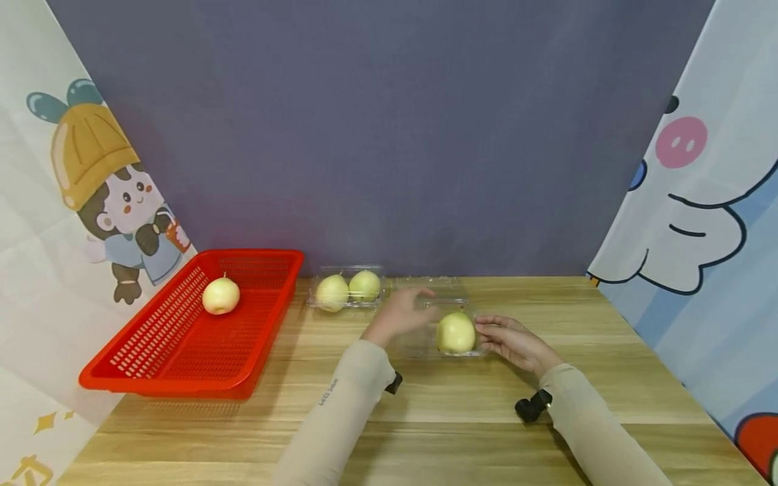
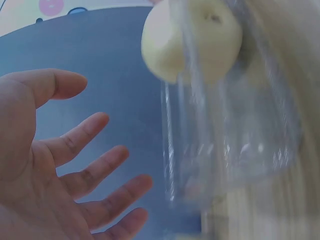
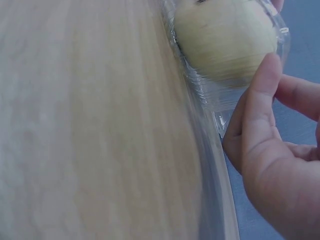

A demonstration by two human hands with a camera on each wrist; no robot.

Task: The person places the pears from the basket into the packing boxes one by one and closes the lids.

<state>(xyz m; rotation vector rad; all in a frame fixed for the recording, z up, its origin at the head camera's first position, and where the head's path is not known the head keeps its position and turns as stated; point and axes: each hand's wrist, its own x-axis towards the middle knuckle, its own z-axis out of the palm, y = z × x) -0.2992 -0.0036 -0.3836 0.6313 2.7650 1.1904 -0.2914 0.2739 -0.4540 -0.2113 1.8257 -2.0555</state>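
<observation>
Pinches box (image 2: 245, 145) with right hand (image 1: 512, 342), beside fruit (image 1: 456, 333) inside — spreads left hand (image 1: 402, 314) wide near the box's other end.

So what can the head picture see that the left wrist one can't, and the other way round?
Only the head view shows the red basket, the fruit inside it and both sleeves.

Only the left wrist view shows the palm side of the left hand, with all five fingers clear.

Both show that hand, the clear box with a fruit at it, the wooden table, the dark wall and the pink nose.
</observation>
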